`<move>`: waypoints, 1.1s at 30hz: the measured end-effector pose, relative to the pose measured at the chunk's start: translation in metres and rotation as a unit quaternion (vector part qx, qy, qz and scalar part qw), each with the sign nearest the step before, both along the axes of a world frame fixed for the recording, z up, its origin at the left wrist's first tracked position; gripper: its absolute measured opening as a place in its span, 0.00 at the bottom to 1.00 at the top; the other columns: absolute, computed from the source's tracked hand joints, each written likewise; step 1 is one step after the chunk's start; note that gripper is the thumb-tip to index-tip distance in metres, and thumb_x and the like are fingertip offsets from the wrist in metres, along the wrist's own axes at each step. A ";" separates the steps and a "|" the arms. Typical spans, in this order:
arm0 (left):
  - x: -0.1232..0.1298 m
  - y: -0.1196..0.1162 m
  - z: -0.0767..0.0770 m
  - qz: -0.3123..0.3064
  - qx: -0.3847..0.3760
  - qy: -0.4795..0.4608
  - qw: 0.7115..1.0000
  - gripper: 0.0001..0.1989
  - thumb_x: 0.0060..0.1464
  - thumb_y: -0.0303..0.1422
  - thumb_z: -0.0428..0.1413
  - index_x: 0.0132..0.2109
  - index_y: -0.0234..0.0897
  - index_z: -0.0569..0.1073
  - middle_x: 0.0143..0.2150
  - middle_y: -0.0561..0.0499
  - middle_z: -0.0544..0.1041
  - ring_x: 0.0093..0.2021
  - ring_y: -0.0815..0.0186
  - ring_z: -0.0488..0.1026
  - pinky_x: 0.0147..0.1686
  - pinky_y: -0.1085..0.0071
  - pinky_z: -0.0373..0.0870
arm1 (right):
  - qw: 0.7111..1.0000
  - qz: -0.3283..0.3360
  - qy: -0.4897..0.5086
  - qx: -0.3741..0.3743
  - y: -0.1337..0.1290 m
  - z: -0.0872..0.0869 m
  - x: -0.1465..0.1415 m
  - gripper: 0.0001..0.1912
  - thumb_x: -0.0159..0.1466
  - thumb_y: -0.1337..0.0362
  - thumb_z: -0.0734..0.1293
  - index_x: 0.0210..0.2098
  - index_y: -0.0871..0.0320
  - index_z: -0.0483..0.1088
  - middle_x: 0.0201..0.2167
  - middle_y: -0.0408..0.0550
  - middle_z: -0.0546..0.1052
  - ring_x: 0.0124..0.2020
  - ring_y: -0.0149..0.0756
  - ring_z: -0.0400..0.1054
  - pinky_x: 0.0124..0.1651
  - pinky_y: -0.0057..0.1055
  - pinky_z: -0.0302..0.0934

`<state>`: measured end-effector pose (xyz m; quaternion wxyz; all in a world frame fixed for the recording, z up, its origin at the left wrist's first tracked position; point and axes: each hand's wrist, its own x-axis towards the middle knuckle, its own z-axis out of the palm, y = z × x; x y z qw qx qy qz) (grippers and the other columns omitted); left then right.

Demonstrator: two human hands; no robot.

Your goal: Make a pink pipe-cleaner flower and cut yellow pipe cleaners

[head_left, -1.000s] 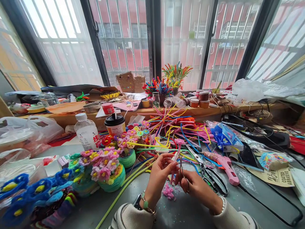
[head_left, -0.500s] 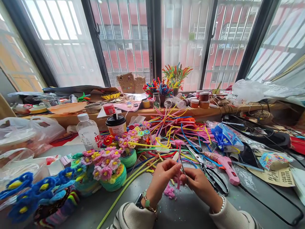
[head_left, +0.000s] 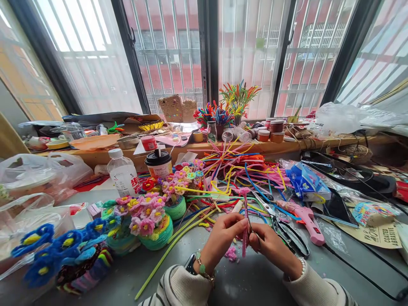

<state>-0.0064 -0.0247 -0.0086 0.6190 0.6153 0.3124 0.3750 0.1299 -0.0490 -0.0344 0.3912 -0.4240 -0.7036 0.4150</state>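
My left hand [head_left: 225, 236] pinches a pink pipe cleaner [head_left: 245, 247] between thumb and fingers; it stands upright, with a fuzzy pink bent top above the fingertips. My right hand [head_left: 272, 248] is closed around small scissors [head_left: 250, 222], whose thin metal blades lie against the pipe cleaner. Most of the scissors' handle is hidden by the fingers. Pink fuzz clippings [head_left: 230, 253] lie on the grey table [head_left: 245, 284] below. Larger black-handled scissors [head_left: 288, 238] rest beyond my right hand, beside a pink glue gun [head_left: 307, 221].
A heap of coloured pipe cleaners [head_left: 237, 165] spreads behind my hands. Pipe-cleaner flower pots [head_left: 156, 239], a plastic bottle [head_left: 123, 174] and a lidded cup [head_left: 158, 163] stand to the left. The glue gun's cord [head_left: 353, 267] loops at right. A cluttered wooden sill [head_left: 188, 148] runs below the windows.
The whole view has shifted slightly, so things appear a little farther right. Both hands keep their holds, the blades still beside the pink pipe cleaner.
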 end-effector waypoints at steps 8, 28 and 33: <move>-0.001 0.001 -0.001 0.004 0.008 -0.008 1.000 0.14 0.46 0.39 0.50 0.22 0.33 0.65 0.20 0.55 0.62 0.23 0.73 0.58 0.25 0.76 0.55 | 0.998 -0.057 -0.039 0.012 0.002 -0.001 0.002 0.27 0.51 0.41 0.55 0.15 0.59 0.60 0.13 0.39 0.58 0.17 0.27 0.50 0.22 0.25 0.43; 0.001 0.000 -0.002 -0.001 0.022 0.007 1.000 0.12 0.46 0.38 0.50 0.23 0.33 0.64 0.21 0.55 0.61 0.24 0.73 0.57 0.25 0.76 0.54 | 1.000 -0.025 0.018 -0.005 0.003 -0.003 0.000 0.28 0.50 0.39 0.54 0.17 0.60 0.59 0.15 0.39 0.55 0.18 0.26 0.47 0.21 0.24 0.42; 0.001 0.001 -0.003 -0.005 0.032 0.018 0.999 0.12 0.46 0.38 0.50 0.24 0.32 0.65 0.22 0.54 0.61 0.24 0.73 0.57 0.25 0.76 0.54 | 0.999 -0.006 0.037 -0.009 0.002 -0.006 -0.001 0.28 0.51 0.39 0.52 0.18 0.60 0.59 0.15 0.38 0.53 0.17 0.25 0.46 0.20 0.24 0.42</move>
